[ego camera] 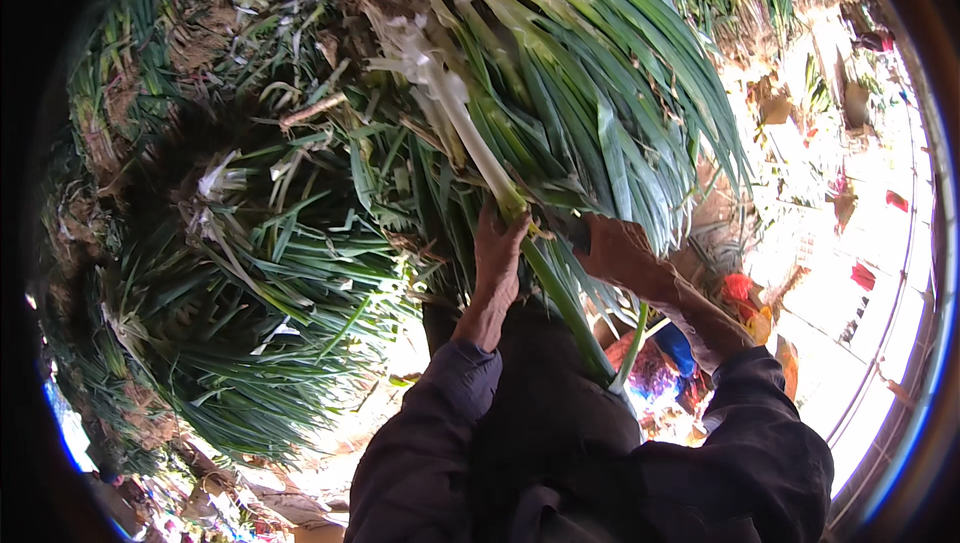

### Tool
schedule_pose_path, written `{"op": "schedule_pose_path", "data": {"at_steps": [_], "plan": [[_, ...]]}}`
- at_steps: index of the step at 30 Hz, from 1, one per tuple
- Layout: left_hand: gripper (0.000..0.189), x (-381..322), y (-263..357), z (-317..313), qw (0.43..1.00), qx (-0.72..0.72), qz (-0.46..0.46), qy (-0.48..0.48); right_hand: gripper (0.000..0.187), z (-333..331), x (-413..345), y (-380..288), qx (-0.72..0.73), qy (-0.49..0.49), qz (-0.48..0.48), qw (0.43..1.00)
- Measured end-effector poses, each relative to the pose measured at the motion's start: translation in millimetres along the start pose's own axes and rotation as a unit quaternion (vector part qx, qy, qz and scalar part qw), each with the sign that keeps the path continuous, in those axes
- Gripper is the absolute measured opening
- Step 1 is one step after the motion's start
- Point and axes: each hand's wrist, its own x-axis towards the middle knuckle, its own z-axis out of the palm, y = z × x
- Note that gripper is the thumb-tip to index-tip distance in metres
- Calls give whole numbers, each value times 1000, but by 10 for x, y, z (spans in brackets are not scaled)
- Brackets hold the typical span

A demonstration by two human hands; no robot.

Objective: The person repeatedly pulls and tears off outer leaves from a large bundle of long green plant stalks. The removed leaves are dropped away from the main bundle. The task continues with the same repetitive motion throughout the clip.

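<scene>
My left hand (498,261) is closed around a long green onion (476,141) where its white shank turns green. The white end points up and away, and the green leaves run down across my lap. To its right, my right hand (611,246) has its fingers around something dark, perhaps a blade; its exact shape is hidden by shadow and leaves. Beyond both hands lies a large heap of green onions (585,77) with leaves fanned to the right. Torn pale skins cling near the root end of the held onion.
More green onion bundles (247,318) lie at the left, with roots and soil among them. A dry stalk (313,110) rests on the trimmings. Red netting (739,288) and a blue item (675,348) are on the ground at the right, beside bright, sunlit ground with scattered scraps.
</scene>
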Motion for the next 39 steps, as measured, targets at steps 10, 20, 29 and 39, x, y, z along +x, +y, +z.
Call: {"op": "schedule_pose_path", "data": {"at_steps": [10,20,29,39], "plan": [[35,44,-83,-188,995,-84,-47,21,27,-83,1717,-591,-64,73,-65,993],[44,181,36,-282,997,-81,11,-2,26,-316,2497,-955,-32,93,-2,995],[52,-84,1677,-1869,986,12,109,122,46,-406,1712,-463,51,-4,53,997],[35,-1501,3254,-4924,919,94,229,307,38,-223,1424,185,220,36,44,974]]}}
